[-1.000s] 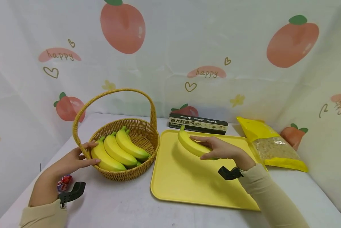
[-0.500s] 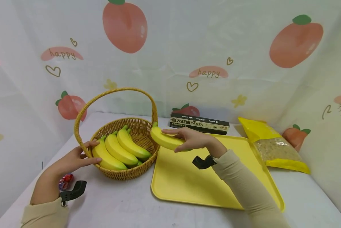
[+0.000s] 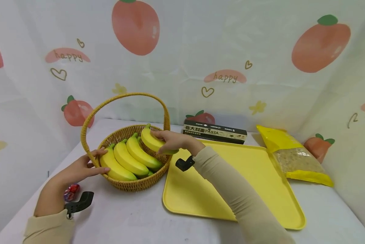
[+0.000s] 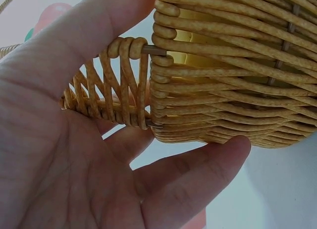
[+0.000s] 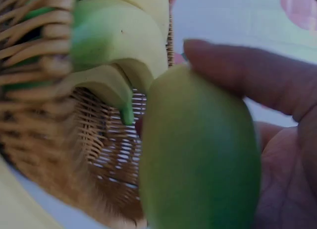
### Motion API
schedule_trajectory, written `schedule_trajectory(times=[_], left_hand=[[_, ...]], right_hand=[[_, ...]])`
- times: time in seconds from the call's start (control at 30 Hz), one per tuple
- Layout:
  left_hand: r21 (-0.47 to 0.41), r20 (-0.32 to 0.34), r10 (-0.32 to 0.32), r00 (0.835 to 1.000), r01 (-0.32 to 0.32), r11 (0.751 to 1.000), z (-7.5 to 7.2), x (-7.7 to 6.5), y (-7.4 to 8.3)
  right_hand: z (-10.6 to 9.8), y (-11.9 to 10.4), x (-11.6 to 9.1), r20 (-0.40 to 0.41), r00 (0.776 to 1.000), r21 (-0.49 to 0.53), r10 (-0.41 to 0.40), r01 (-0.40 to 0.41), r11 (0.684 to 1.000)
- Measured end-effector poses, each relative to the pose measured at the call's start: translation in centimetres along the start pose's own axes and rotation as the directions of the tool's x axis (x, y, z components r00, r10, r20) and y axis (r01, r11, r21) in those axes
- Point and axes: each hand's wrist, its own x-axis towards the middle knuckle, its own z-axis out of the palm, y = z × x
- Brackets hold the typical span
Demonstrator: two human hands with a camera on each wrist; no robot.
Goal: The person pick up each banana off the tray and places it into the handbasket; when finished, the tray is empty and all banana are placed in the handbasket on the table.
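Observation:
In the head view, my right hand grips a yellow banana from above, over the right side of a wicker basket. The right wrist view shows that banana's green-tinged end close up, with the thumb along it. Several other bananas lie side by side in the basket's left and middle part. My left hand holds the basket's left rim where the handle joins it. In the left wrist view, thumb and fingers lie around that joint, some fingertips hidden behind the wicker.
A yellow tray lies right of the basket, under the right forearm. Behind it stands a black pasta box. A yellow bag with a clear window leans at the right. A small red-and-blue wrapped item sits by the left wrist.
My right hand has carried the banana leftward from over the tray to over the basket's right side. My left hand stays on the basket rim.

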Motion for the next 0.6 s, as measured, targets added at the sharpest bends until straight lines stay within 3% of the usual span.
schedule_trajectory(times=[0.27,0.6], left_hand=[[-0.002,0.006,-0.014,1.000,0.015,1.000,0.0,0.1,0.1],[-0.008,0.008,0.002,1.000,-0.002,1.000,0.0,0.0,0.1]], right_hand=[[0.6,-0.6,2.6,0.009,0.993,-0.006,0.120,-0.119,0.993],[1.5,-1.2,3.3,0.085,0.974,0.068,0.209,-0.215,0.974]])
